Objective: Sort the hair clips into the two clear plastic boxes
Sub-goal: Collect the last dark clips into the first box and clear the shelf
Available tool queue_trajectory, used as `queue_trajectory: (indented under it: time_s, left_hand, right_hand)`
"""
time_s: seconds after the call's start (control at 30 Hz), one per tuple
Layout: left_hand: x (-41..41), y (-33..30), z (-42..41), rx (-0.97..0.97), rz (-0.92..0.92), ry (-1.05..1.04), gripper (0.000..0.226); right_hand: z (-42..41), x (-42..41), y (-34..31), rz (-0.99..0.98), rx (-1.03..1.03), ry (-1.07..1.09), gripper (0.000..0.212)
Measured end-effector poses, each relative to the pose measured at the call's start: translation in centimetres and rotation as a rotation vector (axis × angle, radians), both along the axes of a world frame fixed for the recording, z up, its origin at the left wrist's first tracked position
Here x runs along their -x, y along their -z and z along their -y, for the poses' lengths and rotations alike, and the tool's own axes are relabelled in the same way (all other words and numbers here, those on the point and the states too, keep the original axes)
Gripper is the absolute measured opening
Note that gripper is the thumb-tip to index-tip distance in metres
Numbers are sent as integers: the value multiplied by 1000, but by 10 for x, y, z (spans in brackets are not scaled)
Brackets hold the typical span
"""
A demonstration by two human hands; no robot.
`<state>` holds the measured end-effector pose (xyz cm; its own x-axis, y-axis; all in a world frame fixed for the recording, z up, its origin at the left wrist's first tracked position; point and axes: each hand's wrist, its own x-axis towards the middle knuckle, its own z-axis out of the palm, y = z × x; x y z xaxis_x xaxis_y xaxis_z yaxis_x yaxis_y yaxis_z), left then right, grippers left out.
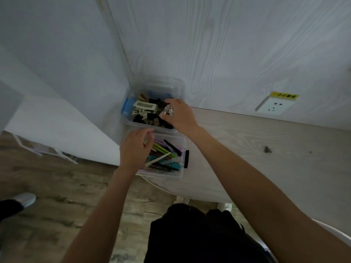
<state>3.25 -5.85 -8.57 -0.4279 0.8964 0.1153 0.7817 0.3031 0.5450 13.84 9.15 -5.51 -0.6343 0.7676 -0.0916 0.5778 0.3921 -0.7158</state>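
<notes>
Pale wood-grain tabletop (247, 149) is seen under two clear plastic boxes placed in the corner where white wood-grain wall panels (228, 54) meet; a white wall socket with a yellow label (274, 107) is fixed further to the right, and a grey plank floor (57, 186) is seen below the table edge. Nearest to the person, the near clear plastic box with a black latch (181, 168) is filled with long flat hair clips in green, teal, pink and black (167, 154). The left hand (135, 149) is held over its left side with the fingers curled downward; something pale seems to be pinched at the fingertips, but it cannot be told surely. Just behind, touching this box, the far clear plastic box with a blue latch (127, 118) is filled with chunky claw clips in black and cream (146, 111). The right hand (180, 115) is placed over its right part, and a shiny silver sparkling clip (168, 111) is gripped in its bent fingers. It is judged that this clip is being put into the far box. To do it well, the clip should be lowered close onto the pile before it is released, so that nothing is bounced out over the low rim, and the long clips should be kept apart in the near box.
</notes>
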Motion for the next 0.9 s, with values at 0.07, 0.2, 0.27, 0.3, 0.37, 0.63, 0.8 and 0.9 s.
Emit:
queue_trajectory:
  time_s: [0.07, 0.2, 0.27, 0.3, 0.37, 0.63, 0.8, 0.9]
  left_hand:
    - [-3, -1, -10, -53, 1, 8, 26]
    - [-23, -6, -41, -114, -95, 117, 26]
    - [-32, -4, -54, -77, -132, 170, 26]
    - [-39, -2, -63, -60, -131, 206, 25]
    - [-48, 0, -73, -38, -106, 243, 22]
    - [-60, 0, -88, -17, -51, 171, 27]
    - [-58, 2, -84, -24, 41, 136, 32]
    - [-47, 2, -72, -69, -73, 133, 29]
  right_hand:
    - [1, -12, -1, -51, -68, 7, 46]
    - [11, -84, 11, -127, -283, 176, 25]
    - [15, -131, 28, -36, -336, 309, 24]
    - [12, -159, 39, 47, -333, 380, 25]
    - [4, -204, 59, 247, -265, 499, 31]
    - [-12, -267, 94, 481, -67, 644, 32]
    - [-5, -219, 71, 111, 71, 556, 21]
    - [4, -162, 42, -127, 126, 416, 20]
